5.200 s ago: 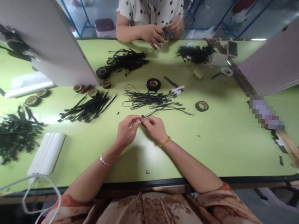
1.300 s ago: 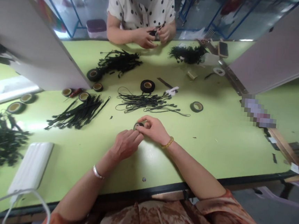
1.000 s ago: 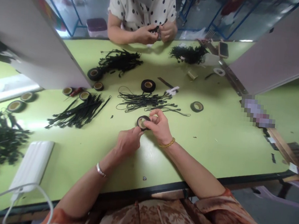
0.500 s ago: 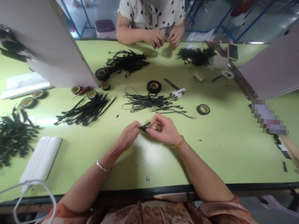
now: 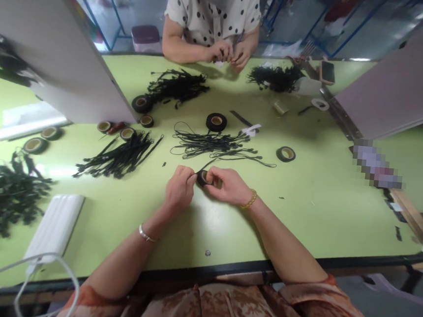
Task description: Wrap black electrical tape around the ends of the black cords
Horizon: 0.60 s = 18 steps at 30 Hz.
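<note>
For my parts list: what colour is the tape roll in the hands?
The tape roll is black, tan core; head view.

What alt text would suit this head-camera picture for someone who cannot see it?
A person's right hand holds a small roll of black tape at a light-green table, while the left hand pinches a thin black strand beside it. Just beyond lie bundles of thin black cords.

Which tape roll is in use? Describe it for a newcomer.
On the light-green table, look just this side of the central pile of thin black cords. The small black tape roll sits in the right hand; every other roll lies untouched on the table.
</note>
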### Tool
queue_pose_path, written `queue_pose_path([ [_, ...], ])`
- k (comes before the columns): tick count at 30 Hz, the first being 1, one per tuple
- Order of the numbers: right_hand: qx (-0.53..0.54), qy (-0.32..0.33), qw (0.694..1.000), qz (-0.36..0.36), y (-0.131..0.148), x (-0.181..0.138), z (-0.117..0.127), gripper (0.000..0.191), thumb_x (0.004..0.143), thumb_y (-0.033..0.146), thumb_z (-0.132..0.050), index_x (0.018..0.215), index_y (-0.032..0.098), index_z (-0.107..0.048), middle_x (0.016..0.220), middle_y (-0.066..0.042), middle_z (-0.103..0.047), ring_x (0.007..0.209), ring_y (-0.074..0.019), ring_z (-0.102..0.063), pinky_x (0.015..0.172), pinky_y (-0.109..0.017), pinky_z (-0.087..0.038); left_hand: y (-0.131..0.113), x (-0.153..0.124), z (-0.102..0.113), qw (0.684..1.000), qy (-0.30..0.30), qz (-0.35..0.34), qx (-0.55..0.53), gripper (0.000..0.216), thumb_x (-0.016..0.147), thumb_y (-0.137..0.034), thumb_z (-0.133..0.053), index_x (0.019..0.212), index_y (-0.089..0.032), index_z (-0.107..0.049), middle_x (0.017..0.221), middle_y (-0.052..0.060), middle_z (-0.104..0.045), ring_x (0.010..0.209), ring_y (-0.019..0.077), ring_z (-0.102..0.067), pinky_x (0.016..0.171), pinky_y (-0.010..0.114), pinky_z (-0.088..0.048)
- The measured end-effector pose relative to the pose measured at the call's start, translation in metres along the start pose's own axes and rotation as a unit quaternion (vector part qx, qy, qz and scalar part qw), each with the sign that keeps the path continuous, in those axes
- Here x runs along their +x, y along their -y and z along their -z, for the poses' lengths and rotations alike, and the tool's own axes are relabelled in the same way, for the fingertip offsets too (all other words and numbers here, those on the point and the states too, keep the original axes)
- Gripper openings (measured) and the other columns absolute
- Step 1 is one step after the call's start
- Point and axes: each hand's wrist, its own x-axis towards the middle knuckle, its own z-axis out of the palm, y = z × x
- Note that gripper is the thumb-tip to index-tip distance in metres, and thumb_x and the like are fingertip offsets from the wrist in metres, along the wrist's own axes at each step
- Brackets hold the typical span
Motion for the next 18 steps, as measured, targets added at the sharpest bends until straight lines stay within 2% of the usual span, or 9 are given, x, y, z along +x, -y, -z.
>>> queue_pose_path([
  [2,-0.007,-0.078,0.997,0.010,0.002,0.000,0.000,0.008,0.077,0.024,-0.062,0.075,0.019,-0.055,0.068,0.001,-0.061,0.057,-0.0108,-0.052,0.057,-0.024,-0.039,0.004,0.002,0.000,0.998,-0.041,-0.048,-0.015,0.017,0.091,-0.024,-0.048,0.076,-0.020,-0.055,0.082,0.003,-0.057,0.079,0.0154,-0.055,0.069,0.027,-0.042],
  [5,-0.044,-0.253,0.966,0.016,0.008,-0.001,0.002,0.011,0.083,0.028,-0.058,0.076,0.019,-0.055,0.073,-0.004,-0.064,0.066,-0.0153,-0.055,0.064,-0.028,-0.044,0.005,0.001,-0.001,0.988,-0.071,-0.135,-0.008,0.019,0.092,-0.024,-0.051,0.076,-0.019,-0.059,0.079,0.003,-0.060,0.077,0.0137,-0.056,0.069,0.026,-0.043],
  [6,-0.068,-0.283,0.957,0.011,0.010,-0.001,0.003,0.013,0.084,0.030,-0.057,0.077,0.019,-0.056,0.074,-0.005,-0.065,0.069,-0.0170,-0.057,0.068,-0.030,-0.044,0.004,0.000,-0.001,0.982,-0.077,-0.174,0.008,0.020,0.093,-0.023,-0.051,0.075,-0.019,-0.059,0.077,0.002,-0.061,0.076,0.0132,-0.056,0.067,0.025,-0.042],
  [7,-0.092,-0.285,0.954,0.000,0.012,0.000,0.004,0.015,0.086,0.032,-0.057,0.078,0.019,-0.057,0.075,-0.006,-0.066,0.072,-0.0185,-0.058,0.071,-0.031,-0.044,0.003,-0.002,-0.002,0.972,-0.084,-0.216,0.028,0.022,0.093,-0.023,-0.052,0.073,-0.019,-0.059,0.074,0.002,-0.061,0.073,0.0128,-0.055,0.065,0.025,-0.040],
  [8,-0.112,-0.261,0.959,-0.020,0.013,0.000,0.006,0.018,0.086,0.036,-0.057,0.080,0.019,-0.058,0.075,-0.006,-0.067,0.073,-0.0195,-0.058,0.073,-0.032,-0.043,0.002,-0.004,-0.002,0.961,-0.091,-0.257,0.051,0.023,0.093,-0.022,-0.053,0.071,-0.019,-0.058,0.071,0.002,-0.061,0.070,0.0123,-0.053,0.063,0.026,-0.038],
  [10,-0.137,-0.159,0.974,-0.082,0.015,0.001,0.008,0.025,0.088,0.043,-0.057,0.083,0.019,-0.060,0.068,-0.003,-0.067,0.069,-0.0195,-0.059,0.073,-0.033,-0.041,-0.001,-0.007,-0.002,0.934,-0.106,-0.327,0.094,0.024,0.092,-0.020,-0.053,0.068,-0.019,-0.056,0.066,0.000,-0.059,0.063,0.0114,-0.048,0.059,0.027,-0.034],
  [13,-0.129,-0.006,0.976,-0.173,0.017,0.003,0.012,0.038,0.090,0.055,-0.054,0.085,0.019,-0.063,0.061,-0.001,-0.065,0.060,-0.0175,-0.057,0.065,-0.031,-0.037,-0.004,-0.010,0.000,0.908,-0.134,-0.378,0.123,0.025,0.092,-0.017,-0.054,0.067,-0.019,-0.052,0.061,-0.001,-0.053,0.058,0.0109,-0.041,0.056,0.028,-0.029],
  [16,-0.057,0.069,0.974,-0.207,0.020,0.004,0.014,0.041,0.090,0.057,-0.052,0.083,0.019,-0.065,0.062,-0.001,-0.065,0.059,-0.0159,-0.057,0.061,-0.028,-0.035,-0.006,-0.012,0.002,0.896,-0.140,-0.400,0.136,0.028,0.091,-0.015,-0.055,0.065,-0.019,-0.047,0.058,-0.003,-0.046,0.056,0.0113,-0.036,0.055,0.030,-0.025],
  [18,0.024,0.099,0.973,-0.206,0.021,0.004,0.014,0.034,0.089,0.050,-0.056,0.083,0.018,-0.066,0.059,0.000,-0.063,0.059,-0.0144,-0.056,0.060,-0.027,-0.036,-0.007,-0.013,0.003,0.887,-0.136,-0.416,0.148,0.029,0.091,-0.014,-0.055,0.063,-0.019,-0.046,0.057,-0.003,-0.043,0.056,0.0115,-0.035,0.054,0.031,-0.023],
])
